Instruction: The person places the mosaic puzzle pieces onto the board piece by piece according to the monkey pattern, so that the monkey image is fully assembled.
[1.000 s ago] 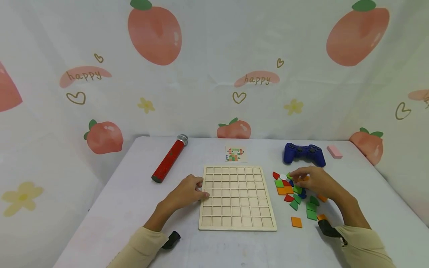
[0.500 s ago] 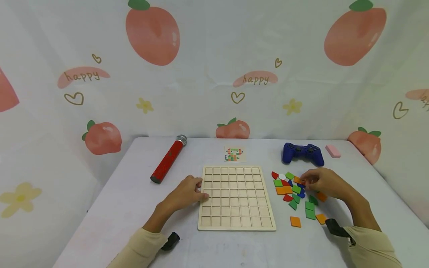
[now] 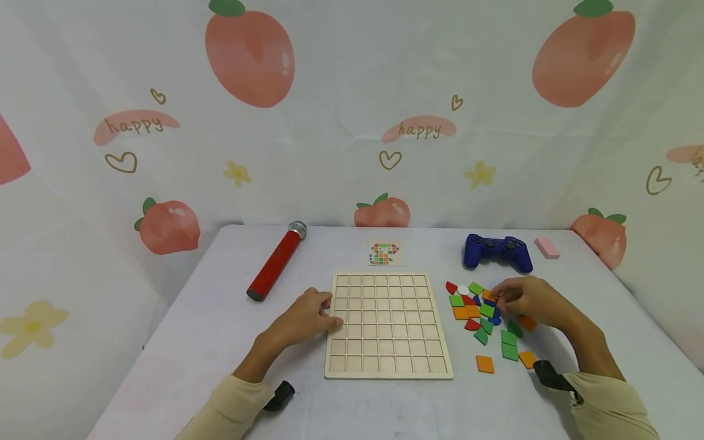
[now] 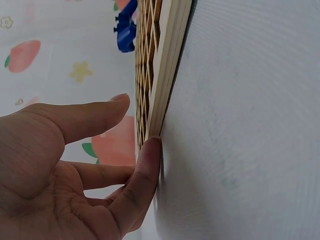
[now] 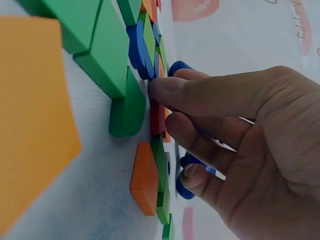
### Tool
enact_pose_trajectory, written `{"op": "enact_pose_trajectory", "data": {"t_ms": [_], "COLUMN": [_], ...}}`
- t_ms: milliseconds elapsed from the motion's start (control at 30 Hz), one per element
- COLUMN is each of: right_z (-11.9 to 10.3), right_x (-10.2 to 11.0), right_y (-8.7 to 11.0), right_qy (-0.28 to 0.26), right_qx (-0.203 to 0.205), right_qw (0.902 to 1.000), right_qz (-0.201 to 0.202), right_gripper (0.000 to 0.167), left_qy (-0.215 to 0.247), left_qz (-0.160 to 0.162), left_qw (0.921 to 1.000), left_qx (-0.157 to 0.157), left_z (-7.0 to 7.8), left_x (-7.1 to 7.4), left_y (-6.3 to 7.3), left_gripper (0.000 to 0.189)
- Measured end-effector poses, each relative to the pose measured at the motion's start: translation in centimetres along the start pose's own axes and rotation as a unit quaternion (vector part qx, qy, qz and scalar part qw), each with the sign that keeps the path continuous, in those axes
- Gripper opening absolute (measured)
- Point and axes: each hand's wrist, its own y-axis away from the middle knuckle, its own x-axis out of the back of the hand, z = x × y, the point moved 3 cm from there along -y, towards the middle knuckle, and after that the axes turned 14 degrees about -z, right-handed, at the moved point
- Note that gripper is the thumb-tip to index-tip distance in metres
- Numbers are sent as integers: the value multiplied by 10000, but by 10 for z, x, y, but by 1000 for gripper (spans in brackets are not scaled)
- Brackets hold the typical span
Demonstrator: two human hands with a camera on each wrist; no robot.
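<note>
A pale wooden grid board (image 3: 388,324) lies flat on the table. My left hand (image 3: 305,315) is at its left edge; in the left wrist view one finger touches the board's side (image 4: 167,65), the thumb stretched out near the rim. My right hand (image 3: 533,299) reaches into a scatter of small coloured tiles, its fingertips low among them. Close to them lie an orange tile (image 3: 488,295) and blue pieces (image 3: 497,315). In the right wrist view the thumb tip is right at a red piece (image 5: 157,119); the index fingertip is hidden, and I cannot tell whether they pinch a tile.
A small pattern card (image 3: 386,252) lies behind the board. A red microphone (image 3: 277,263) is at the back left. At the back right are a blue game controller (image 3: 497,252) and a pink block (image 3: 547,249). Green tiles (image 3: 509,345) and an orange square (image 3: 485,364) lie nearer the front.
My right hand has moved a little right and away from the light green tile at the back, then stays among the orange and blue pieces. The left hand keeps its place at the board.
</note>
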Motion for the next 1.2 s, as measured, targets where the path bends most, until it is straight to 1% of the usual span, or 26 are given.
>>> {"op": "enact_pose_trajectory", "data": {"t_ms": [200,367,467,633,800,933,1200], "right_z": [-2,-6,-8,-11,-13,-14,-12], "right_x": [-2,-6,-8,-11,-13,-12,-12], "right_y": [-2,-5,-8,-10,-10,-9,-10], "right_qy": [48,209,301,251,202,176,125], "right_qx": [67,368,428,319,320,360,224], "right_qw": [9998,9985,9979,9987,9990,9991,9997], "right_qz": [192,352,388,315,220,166,13], "right_gripper": [35,36,38,40,39,36,29], "left_qy": [28,57,36,4,37,43,52], "left_qz": [-17,-20,-11,20,18,26,26], "left_qw": [10000,10000,10000,10000,10000,10000,10000], "left_qx": [18,45,58,61,50,47,-13], "left_z": [0,-1,-1,0,1,1,2], "left_x": [-1,-1,-2,-2,-3,-2,-2], "left_y": [-2,-2,-2,-2,-1,0,0], "left_gripper": [42,44,45,45,41,40,41]}}
